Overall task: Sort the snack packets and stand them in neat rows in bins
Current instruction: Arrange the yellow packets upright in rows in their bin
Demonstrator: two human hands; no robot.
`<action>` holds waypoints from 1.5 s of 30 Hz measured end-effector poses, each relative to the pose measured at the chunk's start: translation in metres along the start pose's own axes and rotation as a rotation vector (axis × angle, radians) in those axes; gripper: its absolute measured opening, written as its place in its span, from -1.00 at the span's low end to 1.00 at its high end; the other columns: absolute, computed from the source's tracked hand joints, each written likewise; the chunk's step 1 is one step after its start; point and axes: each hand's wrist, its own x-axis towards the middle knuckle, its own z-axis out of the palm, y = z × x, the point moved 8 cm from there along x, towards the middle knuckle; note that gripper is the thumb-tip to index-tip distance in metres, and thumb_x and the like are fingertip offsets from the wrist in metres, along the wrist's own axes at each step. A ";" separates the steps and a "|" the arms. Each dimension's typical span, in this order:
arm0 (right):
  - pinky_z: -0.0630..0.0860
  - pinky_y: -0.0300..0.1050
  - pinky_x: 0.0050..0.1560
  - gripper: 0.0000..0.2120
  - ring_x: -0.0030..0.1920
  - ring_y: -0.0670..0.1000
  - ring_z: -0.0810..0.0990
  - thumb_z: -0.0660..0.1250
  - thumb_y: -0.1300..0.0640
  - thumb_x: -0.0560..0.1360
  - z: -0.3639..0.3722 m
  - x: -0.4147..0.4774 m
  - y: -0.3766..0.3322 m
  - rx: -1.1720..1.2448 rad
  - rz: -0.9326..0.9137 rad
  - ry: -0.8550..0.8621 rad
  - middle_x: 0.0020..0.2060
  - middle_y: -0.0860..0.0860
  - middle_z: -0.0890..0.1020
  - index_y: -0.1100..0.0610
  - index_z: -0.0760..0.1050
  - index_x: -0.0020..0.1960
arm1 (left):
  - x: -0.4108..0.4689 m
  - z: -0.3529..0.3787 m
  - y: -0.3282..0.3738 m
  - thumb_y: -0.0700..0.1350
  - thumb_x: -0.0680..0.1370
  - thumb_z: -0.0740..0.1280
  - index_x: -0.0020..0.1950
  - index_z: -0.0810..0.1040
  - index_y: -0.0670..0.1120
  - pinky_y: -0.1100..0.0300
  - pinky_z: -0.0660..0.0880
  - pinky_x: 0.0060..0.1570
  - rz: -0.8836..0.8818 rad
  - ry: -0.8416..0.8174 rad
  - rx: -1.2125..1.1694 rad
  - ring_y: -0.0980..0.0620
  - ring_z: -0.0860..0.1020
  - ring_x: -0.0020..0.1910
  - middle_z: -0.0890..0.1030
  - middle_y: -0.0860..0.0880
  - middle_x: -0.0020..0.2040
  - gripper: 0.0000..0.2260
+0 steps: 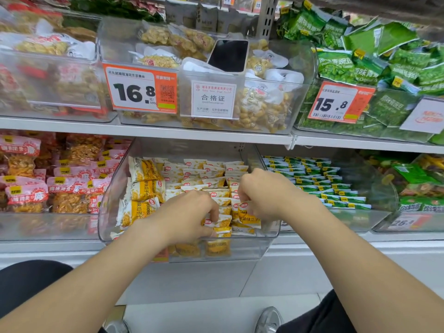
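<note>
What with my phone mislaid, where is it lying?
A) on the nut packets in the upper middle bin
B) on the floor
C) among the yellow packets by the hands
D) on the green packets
A: the phone lies screen up on the nut packets in the upper middle bin.

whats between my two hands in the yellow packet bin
Head view: yellow-and-white snack packets stand in the gap between the left hand and the right hand, inside the clear bin. Each hand grips some.
</note>
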 end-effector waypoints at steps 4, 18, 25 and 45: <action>0.50 -0.01 -0.14 -0.84 -0.07 0.12 0.53 0.42 0.23 0.53 0.024 0.006 -0.021 -0.054 -0.063 -0.106 -0.02 0.05 0.50 0.05 0.54 0.07 | 0.003 0.003 -0.004 0.17 0.52 0.52 0.13 0.65 0.14 -0.03 0.57 0.18 0.000 -0.010 0.007 0.06 0.54 0.22 0.58 0.14 0.20 -0.75; 0.64 0.04 -0.02 -0.73 0.02 0.14 0.61 0.56 0.15 0.47 0.014 0.021 -0.002 0.101 0.020 0.060 0.02 0.07 0.60 0.07 0.59 0.13 | -0.021 -0.035 -0.032 0.02 0.66 0.34 0.11 0.67 0.07 0.03 0.58 0.07 -0.179 0.172 0.022 0.03 0.61 0.12 0.67 0.09 0.08 -0.87; 0.68 -0.07 -0.09 -0.86 -0.22 -0.18 0.65 0.37 0.01 0.61 -0.019 -0.001 -0.014 0.402 0.013 0.269 -0.29 -0.14 0.70 -0.05 0.71 0.04 | -0.058 -0.043 -0.077 0.01 0.63 0.34 0.11 0.49 -0.01 -0.03 0.35 0.11 -0.553 -0.074 0.446 -0.16 0.52 0.12 0.54 -0.03 -0.04 -0.86; 0.62 0.03 0.22 -0.48 0.03 -0.12 0.70 0.46 -0.25 0.54 0.001 0.020 -0.043 1.280 0.040 0.023 0.05 -0.08 0.77 -0.03 0.53 0.40 | -0.047 -0.081 -0.049 0.01 0.28 0.72 0.10 0.60 0.15 0.23 0.41 -0.23 -0.202 0.572 -0.446 0.18 0.51 -0.26 0.55 0.06 -0.24 -0.52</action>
